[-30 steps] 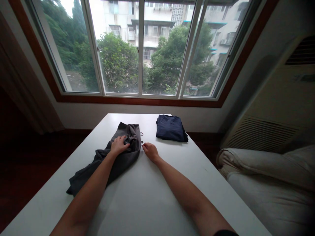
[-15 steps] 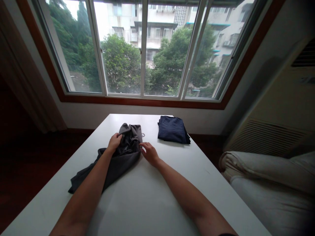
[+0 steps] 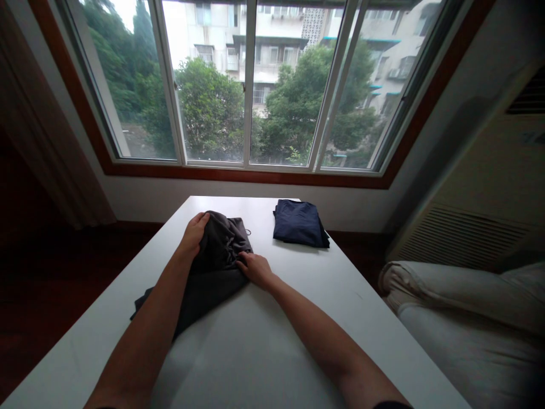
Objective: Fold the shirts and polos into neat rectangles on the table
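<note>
A dark grey garment (image 3: 217, 281) lies crumpled on the white table, with gathered fabric in its upper part and a thin cord loop sticking out on its right side. Its exact kind is hard to make out. At the upper left edge of the cloth, my left hand (image 3: 195, 232) is closed on the fabric and holds it up a little. My right hand (image 3: 255, 269) pinches the gathered part at the right edge, its fingertips partly hidden by folds. My left forearm covers some of the garment's lower left part.
A folded navy blue garment (image 3: 298, 223) sits at the table's far right corner. The white table (image 3: 255, 352) narrows toward the wall beneath a window (image 3: 244, 96). Right of the table is a pale cloth-covered piece of furniture (image 3: 468, 318); a curtain (image 3: 51, 125) hangs at left.
My left hand has moved up and slightly left along the grey garment, spreading its upper part. My right hand has come slightly lower and taken hold of the fabric. The garment's lower end has shifted right.
</note>
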Tool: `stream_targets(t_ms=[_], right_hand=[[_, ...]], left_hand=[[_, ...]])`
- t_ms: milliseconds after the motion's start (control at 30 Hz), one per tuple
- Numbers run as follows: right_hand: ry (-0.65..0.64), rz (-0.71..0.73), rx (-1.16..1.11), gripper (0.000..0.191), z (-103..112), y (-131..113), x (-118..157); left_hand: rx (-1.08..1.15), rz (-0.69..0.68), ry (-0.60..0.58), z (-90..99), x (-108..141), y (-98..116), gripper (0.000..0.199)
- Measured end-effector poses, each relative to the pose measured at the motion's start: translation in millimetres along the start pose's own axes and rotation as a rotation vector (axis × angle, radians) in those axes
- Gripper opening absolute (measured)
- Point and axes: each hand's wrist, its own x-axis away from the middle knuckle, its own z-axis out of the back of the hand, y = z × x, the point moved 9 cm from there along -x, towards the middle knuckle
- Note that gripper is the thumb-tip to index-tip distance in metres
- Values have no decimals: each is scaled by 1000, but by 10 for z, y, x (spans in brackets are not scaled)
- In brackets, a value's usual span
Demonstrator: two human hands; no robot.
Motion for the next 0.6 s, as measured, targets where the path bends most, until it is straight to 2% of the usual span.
stream_targets(t_ms=[100, 200, 333, 400, 467, 533, 600], right_hand=[[53, -116, 9, 40, 26, 154, -41], [160, -248, -55, 41, 121, 435, -97], [350, -455, -195, 38, 366, 1034, -98], [483, -555, -278, 36, 522, 1359, -27], [584, -627, -329, 34, 631, 1612, 53], [626, -650, -344, 32, 670, 1740, 92], [635, -642, -352, 30, 651, 1764, 93]], left_hand=[[130, -14, 104, 247, -146, -12, 44], [131, -74, 315, 681, -288, -67, 33], [-192, -163, 673, 1365, -293, -180, 20], [-374, -90, 826, 1657, -225, -335, 15], [-449, 47, 916, 1880, -142, -552, 8], [-459, 145, 963, 2007, -52, -714, 12], [-480, 168, 983, 2040, 15, -746, 22]])
